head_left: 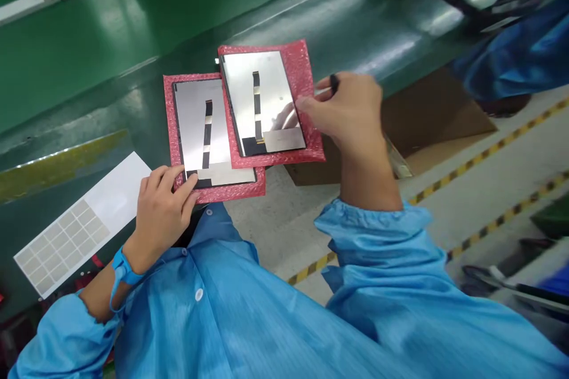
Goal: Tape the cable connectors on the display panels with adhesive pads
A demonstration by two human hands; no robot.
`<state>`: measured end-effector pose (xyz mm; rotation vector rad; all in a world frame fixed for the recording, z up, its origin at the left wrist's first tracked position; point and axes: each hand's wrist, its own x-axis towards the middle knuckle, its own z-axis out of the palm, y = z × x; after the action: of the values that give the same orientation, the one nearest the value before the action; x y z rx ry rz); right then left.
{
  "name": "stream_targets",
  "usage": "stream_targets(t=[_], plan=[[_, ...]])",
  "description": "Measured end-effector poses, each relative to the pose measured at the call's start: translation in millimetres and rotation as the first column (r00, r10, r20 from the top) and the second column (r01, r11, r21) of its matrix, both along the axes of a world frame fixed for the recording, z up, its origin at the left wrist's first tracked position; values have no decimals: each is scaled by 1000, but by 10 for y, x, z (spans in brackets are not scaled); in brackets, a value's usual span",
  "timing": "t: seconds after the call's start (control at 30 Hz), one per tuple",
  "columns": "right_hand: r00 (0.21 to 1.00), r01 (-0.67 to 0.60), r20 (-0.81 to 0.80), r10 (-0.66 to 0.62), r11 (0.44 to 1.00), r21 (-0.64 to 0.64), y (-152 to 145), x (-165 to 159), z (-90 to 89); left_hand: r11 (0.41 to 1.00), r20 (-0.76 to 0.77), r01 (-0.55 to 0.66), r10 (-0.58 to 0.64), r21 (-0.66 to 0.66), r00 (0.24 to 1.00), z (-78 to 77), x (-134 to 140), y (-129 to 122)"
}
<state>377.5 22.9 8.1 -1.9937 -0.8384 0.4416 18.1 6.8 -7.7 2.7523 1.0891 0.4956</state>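
Right hand [349, 109] pinches the right edge of the right bag [299, 71]; left hand [164, 204] rests with bent fingers on the near left corner of the left bag [231, 194], and whether it grips I cannot tell. Two pink bags in all, one panel on each, left panel [191, 130] and right panel [272, 100], with one ribbon apiece, left ribbon [207, 133] and right ribbon [256, 103]. The right bag overlaps the left at the near side of the table [66, 59]. One sheet [115, 189] lies left; one box [427, 115] stands right on the floor [267, 225]; a co-worker's sleeve [515, 53] shows far right.
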Motion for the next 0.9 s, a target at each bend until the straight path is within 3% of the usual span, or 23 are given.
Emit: stream_targets(t=[0.03, 0.1, 0.17, 0.2, 0.3, 0.37, 0.47, 0.53, 0.77, 0.9], plan=[[996, 37, 80, -42, 997, 70, -67, -134, 41, 1000, 0, -8, 8, 7, 1000, 8, 15, -16], [994, 86, 55, -99, 975, 204, -247, -481, 118, 1000, 12, -15, 15, 17, 1000, 31, 34, -35], [985, 62, -171, 22, 880, 471, -448, -868, 164, 999, 29, -6, 5, 31, 1000, 47, 38, -42], [977, 19, -195, 90, 867, 498, -542, -1045, 168, 999, 32, 4, -5, 39, 999, 50, 37, -43], [987, 0, -143, 74, 888, 459, -750, -1412, 98, 998, 4, 39, -40, 47, 999, 54, 32, -41], [972, 39, -227, 66, 902, 431, -829, -1508, 4, 998, -13, 52, -51, 44, 999, 58, 36, -35], [880, 80, -448, 159, 880, 468, -896, -1526, -144, 998, -4, 56, -55, 39, 998, 69, 62, -24], [841, 85, -508, 188, 880, 467, -932, -1518, -222, 998, 8, 62, -62, 32, 998, 72, 93, -19], [847, 144, -527, 62, 929, 342, -1036, -1575, -332, 992, -24, 126, -126, 10, 992, 56, 176, -36], [859, 126, -508, 70, 932, 341, -1057, -1581, -333, 993, -29, 119, -119, 2, 992, 57, 177, -42]])
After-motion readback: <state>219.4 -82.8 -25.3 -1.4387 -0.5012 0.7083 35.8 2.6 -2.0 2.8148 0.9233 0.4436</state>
